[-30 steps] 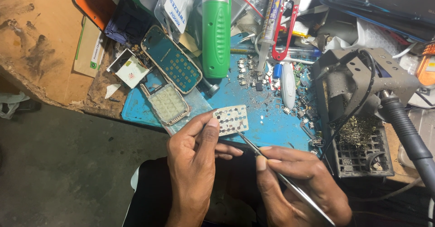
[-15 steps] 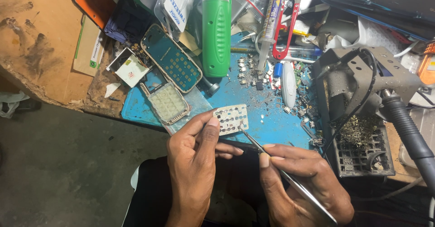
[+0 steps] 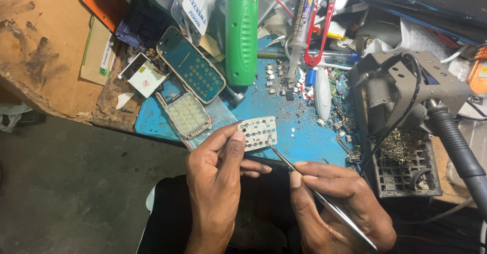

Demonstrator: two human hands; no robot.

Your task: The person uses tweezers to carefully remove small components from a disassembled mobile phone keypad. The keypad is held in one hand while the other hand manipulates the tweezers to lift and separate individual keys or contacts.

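Left hand: left hand (image 3: 215, 183) comes up from the lower edge, palm turned in, thumb and forefinger pinched on the near left corner of the keypad membrane (image 3: 257, 132); other fingers curled beneath.
Right hand: right hand (image 3: 337, 208) lies low and flat, fingers closed round metal tweezers (image 3: 314, 195), index finger laid along the shaft; tip touches the membrane's lower right edge.
Mat: blue work mat (image 3: 299, 127), strewn with small loose parts and solder bits.
Stand: grey soldering iron stand (image 3: 406, 97) at right, just beside the mat.
Bottle: green cylinder (image 3: 240, 31) lying behind, upright in view.
Phone board: teal keypad board (image 3: 192, 65), with a white keypad frame (image 3: 186, 114) just beside it.
Membrane: pale, rectangular, punched with rows of small holes, held over the mat's near edge.
Change: hands and membrane much as half a second ago; tweezers tip barely shifted.
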